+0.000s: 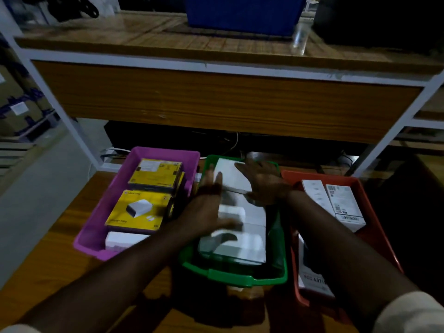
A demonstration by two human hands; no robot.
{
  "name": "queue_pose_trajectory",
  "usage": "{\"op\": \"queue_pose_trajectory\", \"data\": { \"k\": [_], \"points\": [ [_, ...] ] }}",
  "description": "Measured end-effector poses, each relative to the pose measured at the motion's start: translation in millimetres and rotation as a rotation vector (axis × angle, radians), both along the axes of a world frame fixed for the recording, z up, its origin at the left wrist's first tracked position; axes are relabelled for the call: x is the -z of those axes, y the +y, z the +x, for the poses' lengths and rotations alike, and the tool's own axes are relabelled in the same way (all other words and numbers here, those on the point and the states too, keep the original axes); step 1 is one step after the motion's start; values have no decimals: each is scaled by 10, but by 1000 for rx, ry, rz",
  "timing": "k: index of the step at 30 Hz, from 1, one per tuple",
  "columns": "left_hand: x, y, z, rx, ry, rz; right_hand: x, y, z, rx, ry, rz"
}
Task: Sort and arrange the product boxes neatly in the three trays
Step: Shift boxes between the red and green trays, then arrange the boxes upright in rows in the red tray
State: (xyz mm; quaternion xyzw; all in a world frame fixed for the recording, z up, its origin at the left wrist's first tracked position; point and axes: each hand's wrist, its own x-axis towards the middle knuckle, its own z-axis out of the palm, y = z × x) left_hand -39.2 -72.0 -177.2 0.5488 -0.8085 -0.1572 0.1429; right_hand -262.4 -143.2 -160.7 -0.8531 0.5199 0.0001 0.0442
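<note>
1. Bench [48, 272]: a wooden surface carrying three trays side by side, under a wooden shelf [216, 102] on a white frame.
2. Purple tray [96, 227], at the left: holds two yellow boxes, the far yellow box [155, 174] and the near yellow box [137, 210], the latter printed with a white charger; a small white box [122, 240] lies at the near end of this tray.
3. Green tray [240, 277], in the middle: holds white boxes in a row from far to near; the far white box [234, 177] lies tilted at the far end, and the near white box [242, 248] fills the near end.
4. Red tray [374, 236], at the right: holds two upright white boxes with printed labels, the labelled box [346, 205] and the plain-faced box [314, 193] to its left; another box [310, 282] stands at the near left side, partly hidden by the right forearm.
5. Left hand [209, 207]: lies flat and relaxed over the white boxes in the middle of the green tray, fingers straight and pointing far, thumb spread to the right; motion blur obscures fine detail.
6. Right hand [266, 181]: rests with fingers extended on the far white box, touching its right and upper edges, not curled round it.
7. Blue bin [242, 13]: stands on the shelf, far from the trays.
</note>
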Motion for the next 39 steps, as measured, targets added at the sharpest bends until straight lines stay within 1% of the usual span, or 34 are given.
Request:
{"op": "queue_pose_trajectory", "data": {
  "k": [1, 2, 4, 6, 8, 10, 15, 20, 22, 25, 28, 30, 32, 34, 36, 39],
  "points": [
    [-30, 119, -8, 77, -103, -54, 5, -15, 4, -2, 42, 25],
    [-18, 149, -9, 132, -181, -57, -4, -23, 15, -2, 60, 58],
    [-55, 151, -2, 201, -327, 28, 17, -61, 47, -29, 44, 91],
    [-42, 115, -1, 267, -465, 11, 89, -90, 77, -70, 30, 83],
    [13, 104, -9, 305, -523, 0, 161, -74, 85, -67, 34, 58],
    [93, 91, -12, 315, -557, 28, 228, -7, 85, -49, 39, -19],
    [156, 100, -73, 298, -617, 129, 369, 162, 215, 92, 18, -79],
    [153, 127, -125, 342, -555, 162, 359, 216, 268, 168, -72, -82],
    [181, 185, -134, 354, -562, 150, 347, 263, 270, 152, -79, -89],
    [209, 228, -133, 360, -546, 168, 287, 372, 272, 111, -139, -143],
    [199, 241, -105, 357, -485, 146, 149, 553, 282, 127, -216, -184],
    [155, 250, -86, 334, -395, 141, 63, 766, 271, 161, -330, -203],
    [106, 263, -81, 314, -275, 110, -7, 1060, 246, 200, -501, -255],
    [73, 301, -99, 276, -126, 42, -80, 1404, 240, 269, -660, -286],
    [58, 379, -158, 234, 18, -30, -155, 1743, 223, 330, -796, -256],
    [-5, 504, -361, 220, 177, -98, -163, 2180, 42, 386, -891, -241]
  ]
}}
